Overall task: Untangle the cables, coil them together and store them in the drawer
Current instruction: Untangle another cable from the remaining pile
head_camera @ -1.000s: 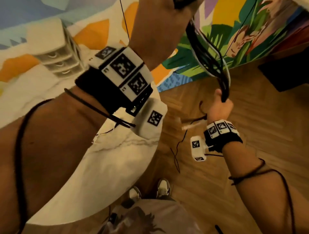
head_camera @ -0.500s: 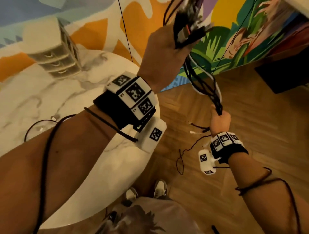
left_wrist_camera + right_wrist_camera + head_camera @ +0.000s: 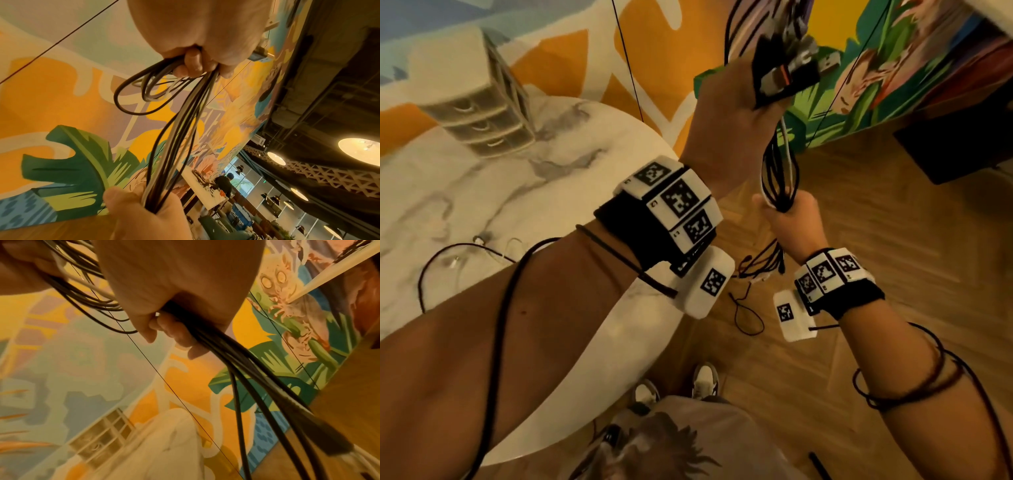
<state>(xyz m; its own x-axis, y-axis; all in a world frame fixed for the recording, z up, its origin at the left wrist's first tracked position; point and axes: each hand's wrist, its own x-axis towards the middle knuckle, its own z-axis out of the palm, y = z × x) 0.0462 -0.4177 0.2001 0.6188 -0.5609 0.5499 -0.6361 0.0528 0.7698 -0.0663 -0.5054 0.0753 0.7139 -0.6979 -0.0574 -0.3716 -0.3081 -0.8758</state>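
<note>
A bundle of black cables with one white cable hangs between my two hands above the floor. My left hand is raised and grips the upper end, where several plugs stick out above the fist. My right hand grips the bundle lower down, and loose ends dangle below it. In the left wrist view, small loops of cable hang from my left hand, with my right hand below. My right hand is wrapped round the strands. The white drawer unit stands shut on the table's far side.
The round marble table lies to my left, with thin cable pieces on it. Wooden floor spreads to the right, and a thin black cord lies on it. A painted wall stands behind. My shoes are below.
My left hand has come down into view with the plug ends. The stretch of cable between my hands is shorter, and my right hand sits closer under the left.
</note>
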